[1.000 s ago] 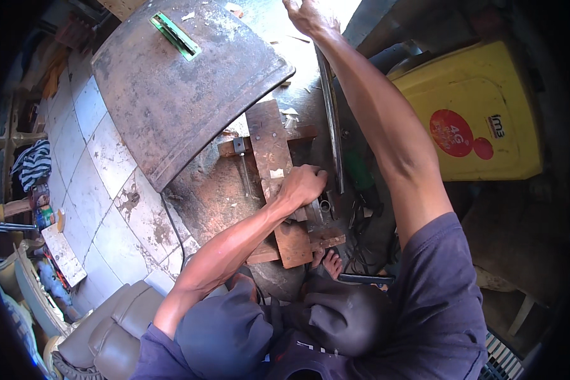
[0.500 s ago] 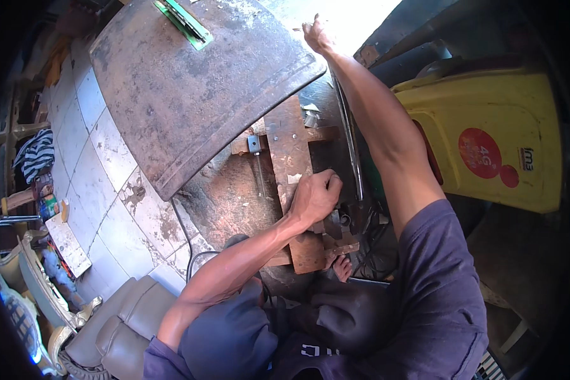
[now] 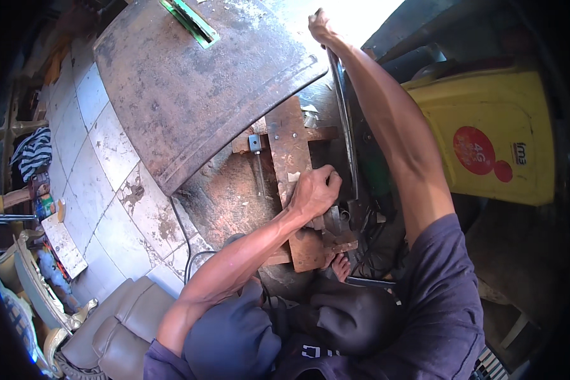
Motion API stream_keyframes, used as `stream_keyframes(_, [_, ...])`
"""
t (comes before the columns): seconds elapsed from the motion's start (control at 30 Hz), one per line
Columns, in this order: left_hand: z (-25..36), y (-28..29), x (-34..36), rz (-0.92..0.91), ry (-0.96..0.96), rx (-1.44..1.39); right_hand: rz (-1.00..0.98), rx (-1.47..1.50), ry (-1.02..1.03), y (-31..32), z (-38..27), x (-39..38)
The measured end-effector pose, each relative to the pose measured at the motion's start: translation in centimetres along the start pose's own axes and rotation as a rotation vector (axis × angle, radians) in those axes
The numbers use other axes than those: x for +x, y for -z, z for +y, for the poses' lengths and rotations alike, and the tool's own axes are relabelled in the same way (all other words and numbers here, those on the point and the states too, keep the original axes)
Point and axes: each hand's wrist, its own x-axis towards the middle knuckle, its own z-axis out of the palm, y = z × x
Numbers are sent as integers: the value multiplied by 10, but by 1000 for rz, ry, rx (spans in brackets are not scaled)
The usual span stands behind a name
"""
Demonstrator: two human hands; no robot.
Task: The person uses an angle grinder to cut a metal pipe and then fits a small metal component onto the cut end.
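Observation:
My right hand (image 3: 322,28) reaches far forward and grips the top end of a long dark metal bar (image 3: 343,114) that runs down toward me. My left hand (image 3: 315,190) is closed in a fist at the bar's lower part, pressing on small metal parts beside a rusty wooden plank (image 3: 288,142). What the left fingers hold is hidden. A large rusty curved metal sheet (image 3: 190,88) lies to the left of the plank, with a green strip (image 3: 190,22) on its far end.
A yellow plastic container (image 3: 487,139) with a red round label stands at the right. Pale floor tiles (image 3: 101,190) spread at the left, with a padded seat (image 3: 117,326) near the lower left. A bare foot (image 3: 341,266) shows below the plank.
My right hand has shifted slightly right along the bar's top as the view moved. My left fist stays at the bar's lower part by the plank.

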Motion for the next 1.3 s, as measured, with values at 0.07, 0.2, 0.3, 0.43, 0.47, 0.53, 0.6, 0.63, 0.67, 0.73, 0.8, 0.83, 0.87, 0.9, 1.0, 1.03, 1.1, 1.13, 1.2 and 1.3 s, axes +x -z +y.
stream_keyframes(0.07, [0,-3,0,-4,26,-33,49,82,22,42,-28,-8])
stream_keyframes(0.2, [-4,-6,1,46,2,-22,149,270,87,143,-99,-49])
stream_keyframes(0.3, [-16,-10,7,61,-67,-16,225,420,156,222,-150,-107])
stream_keyframes(0.43, [-16,-7,7,41,-41,-96,342,620,274,322,-196,-223])
stream_keyframes(0.47, [-17,-6,7,48,-46,-104,376,674,309,344,-201,-257])
stream_keyframes(0.53, [-8,-7,4,-96,5,-205,452,762,356,390,-208,-342])
stream_keyframes(0.6, [-30,2,12,-185,36,-391,475,967,382,414,-201,-416])
stream_keyframes(0.63, [-36,9,12,-313,11,-394,535,830,397,421,-182,-460])
stream_keyframes(0.67, [-33,22,-1,-296,-72,-249,622,824,342,413,-161,-499])
stream_keyframes(0.73, [10,31,-30,-331,-264,3,737,640,-18,400,-151,-583])
stream_keyframes(0.8, [18,30,-47,-323,-359,161,806,834,-248,378,-144,-646])
stream_keyframes(0.83, [20,30,-53,-303,-335,199,896,892,-493,364,-140,-675])
stream_keyframes(0.87, [22,30,-60,-280,-309,229,854,944,-704,359,-130,-710])
stream_keyframes(0.9, [26,32,-59,-271,-287,247,759,1070,-823,354,-117,-738])
stream_keyframes(1.0, [27,26,-57,-267,-257,295,557,1003,-1132,321,-87,-800])
stream_keyframes(1.03, [26,24,-54,-258,-273,321,259,701,-1086,318,-74,-809])
stream_keyframes(1.1, [29,22,-55,-258,-273,339,-63,438,-1041,313,-48,-828])
stream_keyframes(1.13, [32,24,-54,-265,-263,334,-97,483,-1064,309,-39,-834])
stream_keyframes(1.2, [39,27,-50,-271,-252,337,-37,606,-1125,304,-34,-837])
stream_keyframes(1.3, [36,26,-56,-268,-228,342,108,671,-1287,316,-39,-860])
